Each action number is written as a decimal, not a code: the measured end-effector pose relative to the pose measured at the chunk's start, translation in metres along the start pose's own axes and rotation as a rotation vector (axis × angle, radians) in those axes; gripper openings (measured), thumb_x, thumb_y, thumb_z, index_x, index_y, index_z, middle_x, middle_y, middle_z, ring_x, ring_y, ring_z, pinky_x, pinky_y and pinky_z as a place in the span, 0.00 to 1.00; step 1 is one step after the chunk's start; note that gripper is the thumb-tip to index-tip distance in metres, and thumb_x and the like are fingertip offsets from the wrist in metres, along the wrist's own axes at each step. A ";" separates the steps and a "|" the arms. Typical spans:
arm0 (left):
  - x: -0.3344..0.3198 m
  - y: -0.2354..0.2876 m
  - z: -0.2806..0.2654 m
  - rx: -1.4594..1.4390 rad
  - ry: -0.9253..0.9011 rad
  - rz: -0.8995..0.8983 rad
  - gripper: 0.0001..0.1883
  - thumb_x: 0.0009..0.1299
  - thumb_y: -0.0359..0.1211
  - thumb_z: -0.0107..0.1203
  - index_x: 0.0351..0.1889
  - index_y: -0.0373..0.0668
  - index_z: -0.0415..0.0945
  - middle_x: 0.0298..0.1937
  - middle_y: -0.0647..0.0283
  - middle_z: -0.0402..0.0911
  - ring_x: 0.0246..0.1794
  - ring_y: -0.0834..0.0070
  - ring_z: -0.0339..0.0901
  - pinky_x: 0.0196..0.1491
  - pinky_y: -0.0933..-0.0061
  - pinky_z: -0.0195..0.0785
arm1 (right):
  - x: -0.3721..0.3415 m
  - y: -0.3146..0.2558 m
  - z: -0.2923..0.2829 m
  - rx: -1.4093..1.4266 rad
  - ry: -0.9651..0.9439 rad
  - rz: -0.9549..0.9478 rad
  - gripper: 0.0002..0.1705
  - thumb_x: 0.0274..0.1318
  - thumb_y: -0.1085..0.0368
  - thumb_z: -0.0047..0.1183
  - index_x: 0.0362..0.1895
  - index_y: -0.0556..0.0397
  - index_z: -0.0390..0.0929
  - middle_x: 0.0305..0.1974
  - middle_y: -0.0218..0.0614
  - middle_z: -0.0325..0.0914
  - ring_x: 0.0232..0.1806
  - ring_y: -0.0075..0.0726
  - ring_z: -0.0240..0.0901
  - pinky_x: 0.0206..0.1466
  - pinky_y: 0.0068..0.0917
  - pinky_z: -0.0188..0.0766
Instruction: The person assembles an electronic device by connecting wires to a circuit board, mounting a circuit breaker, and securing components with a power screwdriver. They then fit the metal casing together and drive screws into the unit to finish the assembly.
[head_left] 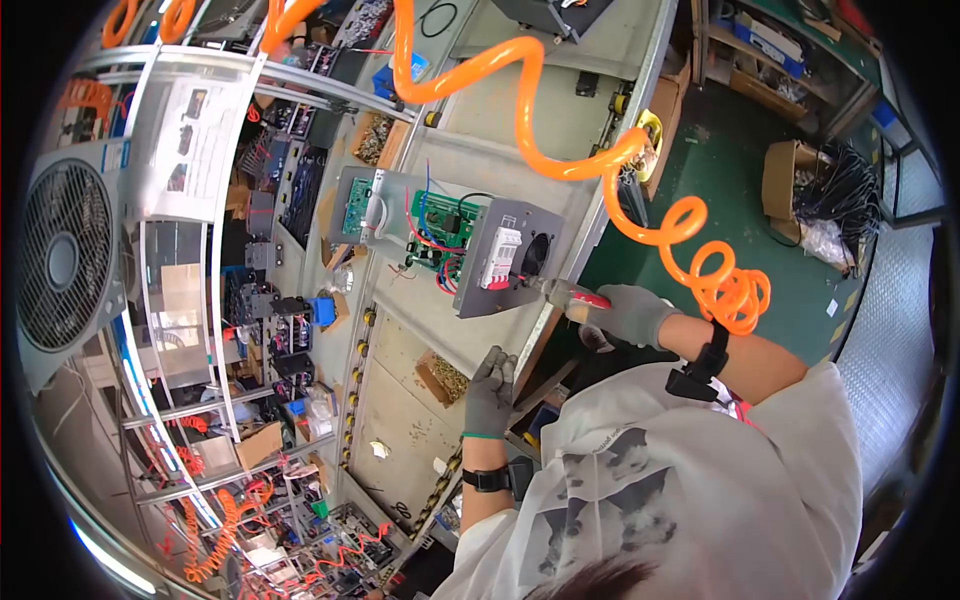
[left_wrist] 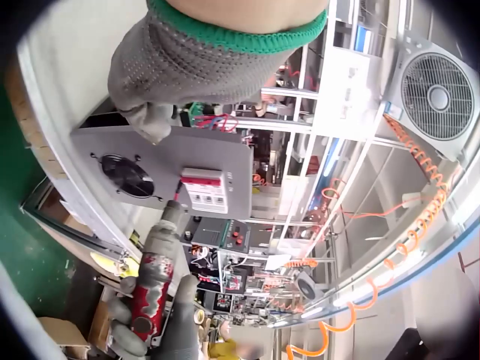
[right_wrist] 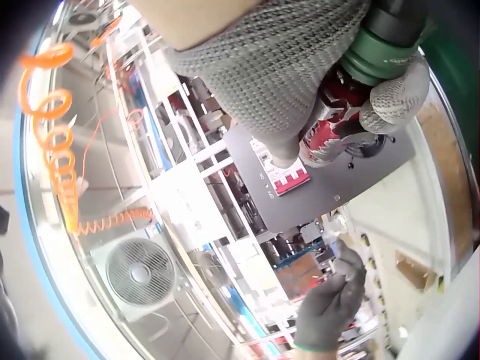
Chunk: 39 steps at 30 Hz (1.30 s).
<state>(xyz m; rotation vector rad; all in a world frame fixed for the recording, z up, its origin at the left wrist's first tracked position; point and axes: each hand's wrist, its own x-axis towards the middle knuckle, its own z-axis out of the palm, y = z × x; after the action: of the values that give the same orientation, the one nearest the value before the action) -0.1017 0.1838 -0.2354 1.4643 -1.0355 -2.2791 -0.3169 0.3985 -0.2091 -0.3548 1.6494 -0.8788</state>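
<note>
A grey metal panel with a round fan and a white breaker with red switches stands upright on the bench, joined to a tray with a green circuit board. My gloved right hand grips a red power screwdriver, its tip at the panel beside the breaker. The right wrist view shows that hand round the tool. My gloved left hand is off the panel near the bench's front edge, fingers loosely bent; nothing is plainly visible in it.
An orange coiled hose hangs across the bench from above. A box of small screws lies left of my left hand. A white fan hangs at far left. Beyond the bench's metal edge, a carton of black cables stands on the green floor.
</note>
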 end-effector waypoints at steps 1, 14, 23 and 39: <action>-0.007 0.000 0.010 -0.007 -0.022 0.008 0.22 0.69 0.16 0.36 0.63 0.31 0.59 0.55 0.47 0.69 0.54 0.59 0.72 0.59 0.73 0.70 | 0.002 0.006 0.005 -0.130 0.127 -0.089 0.35 0.52 0.31 0.47 0.37 0.54 0.72 0.21 0.35 0.70 0.14 0.30 0.68 0.18 0.27 0.65; -0.014 0.007 0.049 0.156 -0.040 0.089 0.15 0.70 0.39 0.55 0.46 0.37 0.73 0.32 0.63 0.79 0.23 0.86 0.68 0.29 0.86 0.65 | -0.004 -0.002 0.007 -0.435 0.276 -0.107 0.35 0.52 0.32 0.47 0.42 0.52 0.73 0.33 0.47 0.76 0.38 0.52 0.76 0.40 0.42 0.70; 0.007 0.001 0.042 0.004 -0.143 0.141 0.12 0.68 0.34 0.57 0.44 0.36 0.76 0.37 0.61 0.78 0.30 0.82 0.73 0.31 0.87 0.67 | -0.009 -0.013 0.009 -0.490 0.337 -0.112 0.34 0.53 0.34 0.47 0.40 0.55 0.73 0.33 0.43 0.76 0.37 0.46 0.76 0.42 0.39 0.69; 0.018 0.003 0.042 0.097 -0.141 0.104 0.12 0.69 0.35 0.56 0.43 0.37 0.76 0.31 0.67 0.75 0.24 0.85 0.67 0.26 0.87 0.62 | -0.018 0.032 0.007 -0.267 0.254 0.152 0.34 0.51 0.37 0.52 0.51 0.51 0.74 0.39 0.47 0.78 0.40 0.47 0.75 0.45 0.37 0.68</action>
<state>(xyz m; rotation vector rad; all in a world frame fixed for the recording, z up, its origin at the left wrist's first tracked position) -0.1471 0.1898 -0.2355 1.2668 -1.2475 -2.3145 -0.2983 0.4295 -0.2195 -0.3042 2.0092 -0.6079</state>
